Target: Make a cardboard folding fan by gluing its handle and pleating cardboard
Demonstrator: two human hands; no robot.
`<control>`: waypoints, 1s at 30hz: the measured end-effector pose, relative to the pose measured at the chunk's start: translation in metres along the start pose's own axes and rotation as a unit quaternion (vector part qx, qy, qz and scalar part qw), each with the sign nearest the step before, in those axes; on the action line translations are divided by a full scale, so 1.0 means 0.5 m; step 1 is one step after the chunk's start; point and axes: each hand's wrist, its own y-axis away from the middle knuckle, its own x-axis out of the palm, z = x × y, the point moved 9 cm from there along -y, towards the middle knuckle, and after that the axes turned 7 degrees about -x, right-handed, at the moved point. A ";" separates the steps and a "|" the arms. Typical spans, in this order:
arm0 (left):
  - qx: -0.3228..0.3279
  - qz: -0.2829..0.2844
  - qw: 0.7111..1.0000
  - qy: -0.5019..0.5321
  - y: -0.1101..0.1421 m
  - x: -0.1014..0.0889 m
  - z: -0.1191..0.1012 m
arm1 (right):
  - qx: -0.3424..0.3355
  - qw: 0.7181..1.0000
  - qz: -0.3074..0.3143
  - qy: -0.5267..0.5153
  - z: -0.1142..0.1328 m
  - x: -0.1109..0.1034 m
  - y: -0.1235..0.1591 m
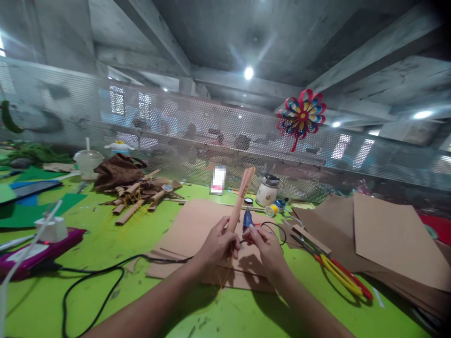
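My left hand (221,238) is closed around a rolled brown paper tube (241,199), which stands tilted with its flattened, folded end up. Thin yellow thread (222,281) hangs below that hand. Just to the right, my right hand (265,241) is pinched, thumb against fingers; whatever it holds is too small to make out. A blue glue gun (248,218) lies right behind the right fingertips, its lower part hidden by them. Under both hands are stacked brown paper sheets (190,220) on the green table (148,300).
Left are several tied paper rolls (132,209), a purple power strip (21,253) and a black cable (95,271). Behind stand a jar (267,191) and a yellow thread spool (271,210). Scissors (341,277) and brown card (394,239) lie right. A perforated screen (197,136) borders the table.
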 end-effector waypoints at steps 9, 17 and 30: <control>0.002 0.003 1.000 0.024 0.004 0.001 -0.002 | 0.034 0.996 0.068 -0.047 0.011 0.039 0.019; 0.016 -0.036 0.998 -0.052 -0.020 -0.014 0.020 | -0.047 0.990 0.133 0.026 0.056 0.070 0.033; -0.043 -0.210 0.974 -0.066 -0.045 -0.162 0.021 | -0.003 0.995 -0.022 0.096 -0.010 -0.020 -0.003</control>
